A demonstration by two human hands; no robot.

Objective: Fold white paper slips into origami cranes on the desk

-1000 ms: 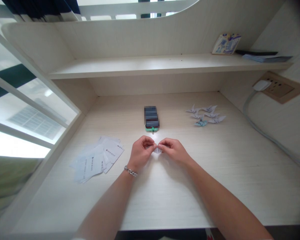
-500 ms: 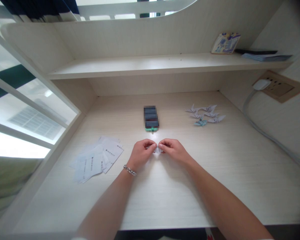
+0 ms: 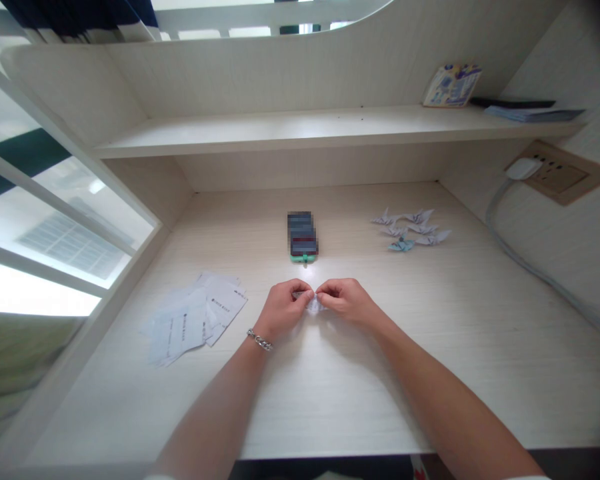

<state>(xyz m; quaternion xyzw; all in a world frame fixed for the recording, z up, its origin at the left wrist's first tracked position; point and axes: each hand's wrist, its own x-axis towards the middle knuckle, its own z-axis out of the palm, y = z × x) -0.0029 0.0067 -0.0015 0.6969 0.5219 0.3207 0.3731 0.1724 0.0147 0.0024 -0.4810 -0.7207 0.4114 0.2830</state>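
Note:
My left hand [image 3: 281, 309], with a chain bracelet at the wrist, and my right hand [image 3: 345, 301] meet at the middle of the desk [image 3: 330, 387]. Both pinch one small folded piece of white paper [image 3: 313, 304] between their fingertips, just above the desk top. Most of the paper is hidden by the fingers. A phone in a green case [image 3: 302, 237] lies a short way beyond the hands.
A loose pile of white paper sheets [image 3: 195, 319] lies to the left. Several folded paper cranes [image 3: 411, 229] sit at the back right. A shelf [image 3: 305, 130] above holds a booklet [image 3: 451, 85]. A wall socket [image 3: 555, 175] with a cable is on the right.
Both hands have stayed together on the small paper, shifting slightly down toward the desk, with small finger movements.

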